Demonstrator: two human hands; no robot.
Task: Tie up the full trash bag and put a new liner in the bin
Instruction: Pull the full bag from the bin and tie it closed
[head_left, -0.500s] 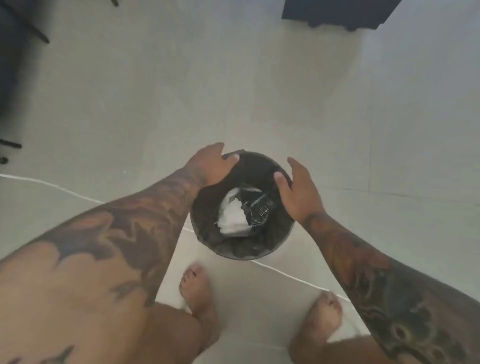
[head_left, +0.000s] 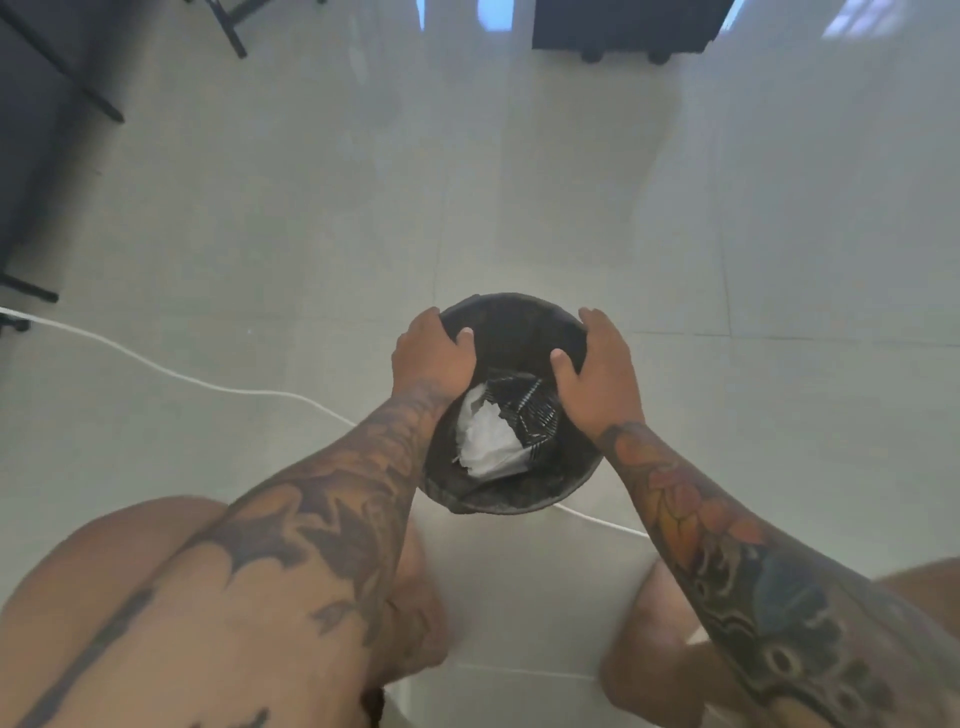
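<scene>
A round black bin (head_left: 511, 499) lined with a black trash bag (head_left: 511, 325) stands on the tiled floor below me. Inside lie crumpled white paper (head_left: 485, 439) and a black-and-white striped wrapper (head_left: 535, 410). My left hand (head_left: 431, 353) grips the bin's left rim, thumb inside and fingers curled over the outside. My right hand (head_left: 597, 371) grips the right rim the same way, thumb inside over the bag's edge.
A white cable (head_left: 156, 364) runs across the floor from the left and passes under the bin. Black furniture legs (head_left: 228, 31) stand at the far left and a dark wheeled cabinet (head_left: 623, 26) at the top. My knees are near the bottom edge.
Both hands have shifted further round the far part of the rim and closed on it. The view has tilted up, showing more floor.
</scene>
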